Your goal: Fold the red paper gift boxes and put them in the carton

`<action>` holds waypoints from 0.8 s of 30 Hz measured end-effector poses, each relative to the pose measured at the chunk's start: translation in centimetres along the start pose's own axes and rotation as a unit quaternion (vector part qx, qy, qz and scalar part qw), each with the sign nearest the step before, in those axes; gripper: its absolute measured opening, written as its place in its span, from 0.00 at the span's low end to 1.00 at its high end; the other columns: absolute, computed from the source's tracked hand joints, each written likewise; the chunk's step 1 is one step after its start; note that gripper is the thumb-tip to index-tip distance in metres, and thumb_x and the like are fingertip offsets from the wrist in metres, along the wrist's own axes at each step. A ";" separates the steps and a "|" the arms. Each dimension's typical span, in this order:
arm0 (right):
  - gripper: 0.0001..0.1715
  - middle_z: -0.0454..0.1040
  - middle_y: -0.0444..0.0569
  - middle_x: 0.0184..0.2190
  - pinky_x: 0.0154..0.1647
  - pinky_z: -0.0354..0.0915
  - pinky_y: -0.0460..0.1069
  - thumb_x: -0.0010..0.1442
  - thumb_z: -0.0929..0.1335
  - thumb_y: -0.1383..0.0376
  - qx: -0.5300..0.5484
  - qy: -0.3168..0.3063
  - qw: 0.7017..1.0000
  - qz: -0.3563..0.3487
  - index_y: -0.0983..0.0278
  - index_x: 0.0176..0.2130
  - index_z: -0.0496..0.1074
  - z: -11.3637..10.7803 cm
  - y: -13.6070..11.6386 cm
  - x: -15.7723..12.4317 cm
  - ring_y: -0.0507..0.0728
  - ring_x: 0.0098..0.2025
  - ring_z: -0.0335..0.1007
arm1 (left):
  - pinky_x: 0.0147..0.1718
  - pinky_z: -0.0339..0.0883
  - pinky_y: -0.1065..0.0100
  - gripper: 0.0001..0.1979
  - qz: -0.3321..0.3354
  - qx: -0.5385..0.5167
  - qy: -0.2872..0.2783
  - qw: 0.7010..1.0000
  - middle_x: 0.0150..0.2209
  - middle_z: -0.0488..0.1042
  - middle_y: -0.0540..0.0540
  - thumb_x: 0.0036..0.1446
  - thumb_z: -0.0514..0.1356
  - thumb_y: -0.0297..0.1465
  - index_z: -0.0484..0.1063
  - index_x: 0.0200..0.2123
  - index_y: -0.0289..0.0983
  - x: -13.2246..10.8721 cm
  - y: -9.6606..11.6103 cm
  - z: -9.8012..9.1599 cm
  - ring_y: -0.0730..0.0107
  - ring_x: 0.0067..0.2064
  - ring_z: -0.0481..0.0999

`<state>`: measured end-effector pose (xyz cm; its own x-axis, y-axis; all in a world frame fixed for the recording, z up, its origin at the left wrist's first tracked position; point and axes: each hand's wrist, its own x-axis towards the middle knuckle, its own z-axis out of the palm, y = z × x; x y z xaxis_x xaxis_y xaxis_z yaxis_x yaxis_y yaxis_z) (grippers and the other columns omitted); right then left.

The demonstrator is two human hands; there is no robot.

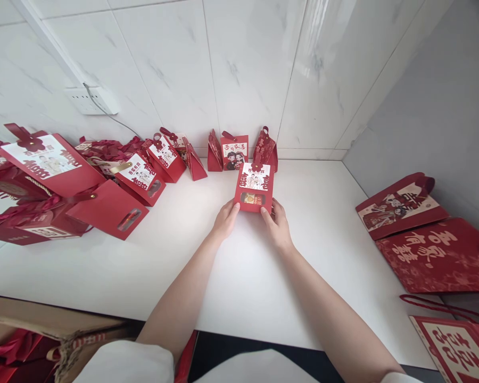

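A red gift box point(256, 183) with a white printed label and a small clear window is held between my two hands. Packets of some kind show through the window. My left hand point(225, 218) grips the lower left corner, thumb on the front. At the lower right corner my right hand point(278, 223) does the same, its fingers partly behind the box. Whether the box touches the table is unclear. Just behind it stand a box with a printed couple point(235, 152) and a dark red patterned box point(265, 149), the latter partly covered.
On the white table point(175, 250), more red boxes point(131, 173) crowd the left side. Red gift bags point(435, 252) stand along the right edge. A cardboard carton point(32, 319) with red items sits at the lower left. A socket point(91, 101) with a cable is on the tiled wall.
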<state>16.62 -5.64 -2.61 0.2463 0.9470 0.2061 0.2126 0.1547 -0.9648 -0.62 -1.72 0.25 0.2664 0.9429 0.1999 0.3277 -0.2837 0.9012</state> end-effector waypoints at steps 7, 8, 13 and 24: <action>0.32 0.56 0.53 0.63 0.57 0.63 0.57 0.60 0.65 0.48 0.065 0.022 0.997 0.032 0.58 0.59 0.62 -0.1 -0.1 -0.1 0.60 0.57 0.64 | 0.59 0.58 0.60 0.23 0.040 -0.041 0.018 0.998 0.57 0.69 0.43 0.65 0.46 0.44 0.68 0.55 0.39 -0.1 0.2 0.1 0.59 0.59 0.67; 0.32 0.58 0.53 0.62 0.57 0.63 0.57 0.61 0.65 0.48 0.074 0.026 0.996 0.028 0.58 0.59 0.62 -0.1 -0.3 -0.2 0.60 0.56 0.64 | 0.59 0.57 0.60 0.23 0.046 -0.045 0.026 0.998 0.58 0.68 0.43 0.65 0.46 0.43 0.68 0.56 0.39 -0.2 0.2 0.1 0.59 0.60 0.66; 0.31 0.64 0.54 0.58 0.56 0.64 0.56 0.63 0.63 0.50 0.103 0.021 0.994 -0.030 0.61 0.60 0.60 0.0 -1.3 -0.6 0.59 0.56 0.64 | 0.61 0.54 0.60 0.25 0.068 -0.053 0.057 0.995 0.60 0.65 0.42 0.65 0.46 0.43 0.64 0.59 0.38 -0.6 0.2 0.1 0.59 0.62 0.62; 0.28 0.62 0.51 0.60 0.57 0.63 0.56 0.65 0.61 0.52 0.077 0.012 0.995 -0.055 0.58 0.61 0.60 0.2 -1.9 -1.0 0.59 0.59 0.61 | 0.58 0.59 0.60 0.26 0.052 -0.065 0.064 0.994 0.58 0.67 0.41 0.62 0.53 0.39 0.61 0.61 0.39 -0.3 -0.2 0.1 0.59 0.58 0.67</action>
<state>15.75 -6.85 -1.07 0.2520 0.9152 0.3144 0.0917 0.3009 -0.9492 -0.68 -1.91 -0.03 0.1727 0.9262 0.3350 0.1816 -0.3642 0.9134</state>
